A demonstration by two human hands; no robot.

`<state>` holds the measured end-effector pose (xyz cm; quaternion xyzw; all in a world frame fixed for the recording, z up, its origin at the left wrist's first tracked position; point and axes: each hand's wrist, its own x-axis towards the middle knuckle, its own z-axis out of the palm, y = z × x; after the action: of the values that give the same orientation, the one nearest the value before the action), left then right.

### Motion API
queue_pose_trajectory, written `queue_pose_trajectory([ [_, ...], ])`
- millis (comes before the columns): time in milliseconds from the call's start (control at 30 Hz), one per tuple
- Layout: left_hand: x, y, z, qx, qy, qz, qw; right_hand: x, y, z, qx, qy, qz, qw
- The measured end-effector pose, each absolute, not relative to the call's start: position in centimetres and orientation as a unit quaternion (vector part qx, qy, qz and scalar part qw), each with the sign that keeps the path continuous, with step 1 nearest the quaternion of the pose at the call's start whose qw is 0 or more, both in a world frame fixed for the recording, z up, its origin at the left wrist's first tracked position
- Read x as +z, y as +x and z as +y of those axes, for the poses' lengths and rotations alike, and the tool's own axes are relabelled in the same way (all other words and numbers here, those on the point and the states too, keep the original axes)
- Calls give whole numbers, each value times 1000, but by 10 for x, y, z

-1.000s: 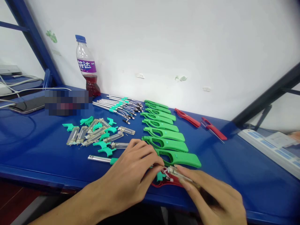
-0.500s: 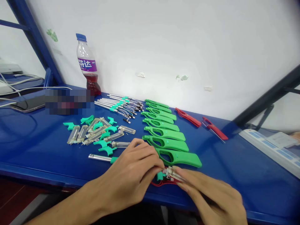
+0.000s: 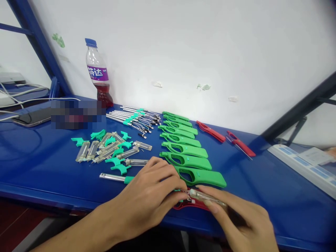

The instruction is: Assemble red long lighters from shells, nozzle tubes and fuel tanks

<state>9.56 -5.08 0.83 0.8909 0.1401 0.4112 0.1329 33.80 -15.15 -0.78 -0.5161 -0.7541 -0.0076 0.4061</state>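
A red lighter shell lies near the table's front edge, partly hidden under both hands. My right hand pinches a clear fuel tank between thumb and fingers, its end pointing left over the shell. My left hand is closed at the shell's left part, fingertips on thin wires beside the tank's end; a bit of green plastic shows under them. From beneath my left hand a silver tube with a green collar sticks out leftward. Just behind the hands lies a green shell, the nearest of a row.
Loose clear tanks and green triggers lie at left. Behind them are silver rods with wires. Two red shells are at back right, a power strip at far right. A bottle stands by the wall.
My right hand has turned and lifted the clear tank slightly, with the thumb now across it. My left fingertips have shifted a little right, covering more of the green piece.
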Motion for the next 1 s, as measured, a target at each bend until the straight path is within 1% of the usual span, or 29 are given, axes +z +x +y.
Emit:
queue_pose_trajectory([
  [300,5,98,-50,418,888,155,115,-6,332,-152,0,-521,-735,433],
  [467,5,96,-50,405,898,143,100,-6,331,-152,16,-525,-733,431],
  [1000,5,95,-49,383,898,155,153,-5,331,-151,40,-512,-740,434],
])
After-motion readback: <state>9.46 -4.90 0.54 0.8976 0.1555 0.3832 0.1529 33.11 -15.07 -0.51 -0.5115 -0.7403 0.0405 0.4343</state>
